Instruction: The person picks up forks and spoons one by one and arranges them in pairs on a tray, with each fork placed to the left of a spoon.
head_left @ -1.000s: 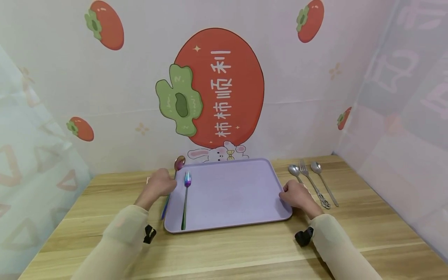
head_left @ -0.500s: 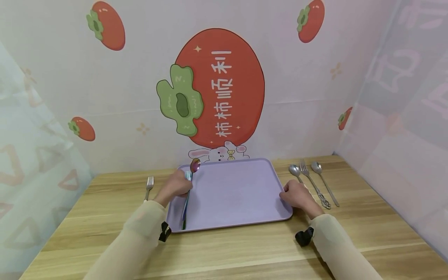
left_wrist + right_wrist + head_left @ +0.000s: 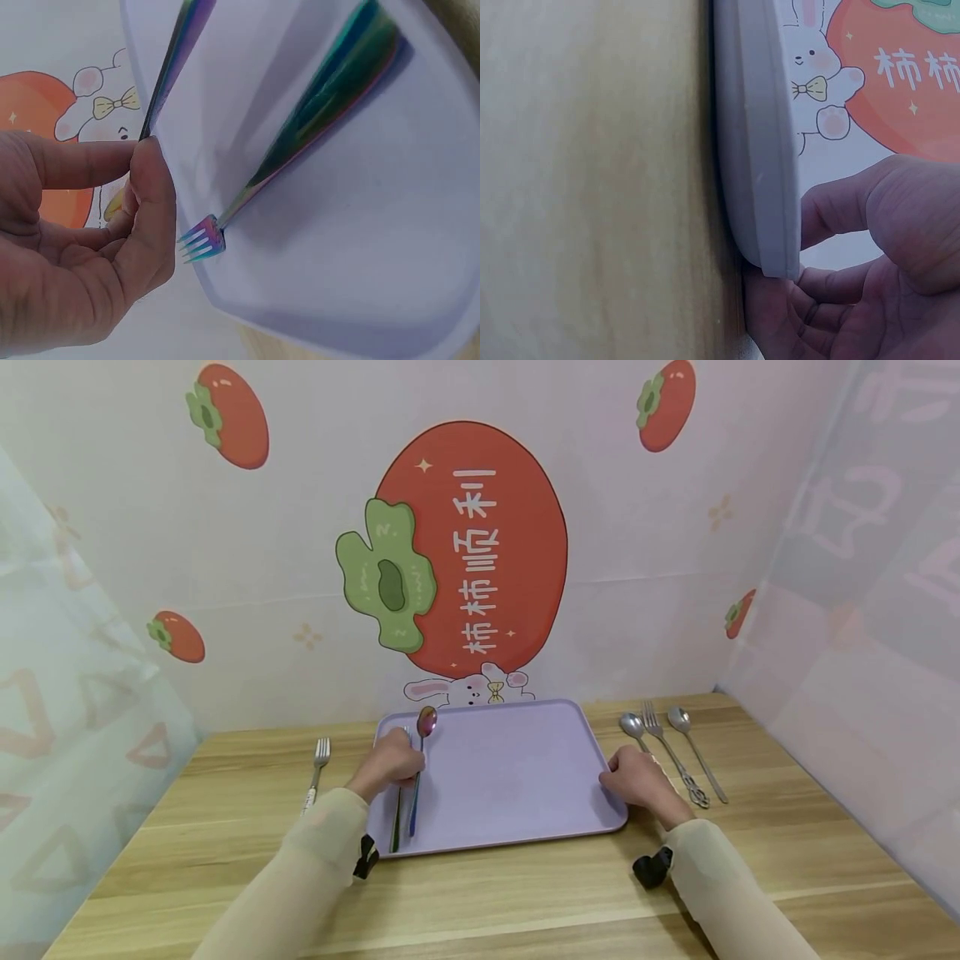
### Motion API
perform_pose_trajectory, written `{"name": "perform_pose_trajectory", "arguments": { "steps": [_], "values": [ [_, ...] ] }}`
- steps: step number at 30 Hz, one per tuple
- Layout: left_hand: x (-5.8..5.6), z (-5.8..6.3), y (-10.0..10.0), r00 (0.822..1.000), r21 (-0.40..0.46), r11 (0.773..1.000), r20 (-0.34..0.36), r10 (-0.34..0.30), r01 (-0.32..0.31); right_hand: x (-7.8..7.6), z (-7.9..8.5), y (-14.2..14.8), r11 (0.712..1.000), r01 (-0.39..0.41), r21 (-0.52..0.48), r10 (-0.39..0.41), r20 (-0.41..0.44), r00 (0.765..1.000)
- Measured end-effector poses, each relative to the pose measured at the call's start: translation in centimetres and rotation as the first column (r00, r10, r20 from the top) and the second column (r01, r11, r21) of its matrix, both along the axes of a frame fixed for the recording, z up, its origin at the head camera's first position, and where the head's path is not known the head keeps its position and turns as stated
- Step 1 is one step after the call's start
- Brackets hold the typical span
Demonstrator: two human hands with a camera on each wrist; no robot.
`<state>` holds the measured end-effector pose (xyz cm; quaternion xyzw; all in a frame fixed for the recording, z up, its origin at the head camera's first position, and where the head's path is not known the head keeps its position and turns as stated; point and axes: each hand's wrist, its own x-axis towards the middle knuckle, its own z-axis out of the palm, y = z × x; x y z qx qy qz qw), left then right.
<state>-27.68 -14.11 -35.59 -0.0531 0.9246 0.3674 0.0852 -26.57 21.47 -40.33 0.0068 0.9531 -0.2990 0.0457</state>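
Observation:
A lilac tray (image 3: 510, 768) lies on the wooden table. My left hand (image 3: 392, 757) is over its left part and pinches the handle of an iridescent spoon (image 3: 427, 722) between thumb and fingertips; the bowl points to the back wall. Left of the spoon, an iridescent fork (image 3: 396, 833) lies on the tray, partly hidden by that hand. The left wrist view shows the spoon's handle (image 3: 176, 71) with the fork's handle (image 3: 330, 97) beside it. At the tray's right side, my right hand (image 3: 637, 775) grips the rim (image 3: 759, 135), with fingers under the edge.
Left of the tray lies a silver fork with a pale handle (image 3: 320, 760). To the right are a silver spoon (image 3: 632, 724), a silver fork with an ornate handle (image 3: 671, 752) and another silver spoon (image 3: 693, 747). A printed cloth wall (image 3: 607, 635) stands behind.
My left hand has carried the iridescent spoon rightward, from the tray's left edge across the iridescent fork to its right side. My right hand has stayed on the tray's rim.

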Motion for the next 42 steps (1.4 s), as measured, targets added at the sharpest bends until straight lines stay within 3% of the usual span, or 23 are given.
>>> {"name": "perform_pose_trajectory", "arguments": {
  "steps": [25, 42],
  "values": [
    [-0.4, -2.1, 0.6, 0.997, 0.001, 1.0, 0.078, 0.008, -0.008, 0.0, -0.1, 0.1, 1.0, 0.003, 0.006, -0.003, 0.0, 1.0],
    [0.0, -1.9, 0.7, 0.995, -0.021, 1.0, 0.099, 0.019, -0.017, -0.1, 0.0, 0.0, 1.0, 0.015, 0.006, -0.015, 0.012, 1.0]
  ]
}}
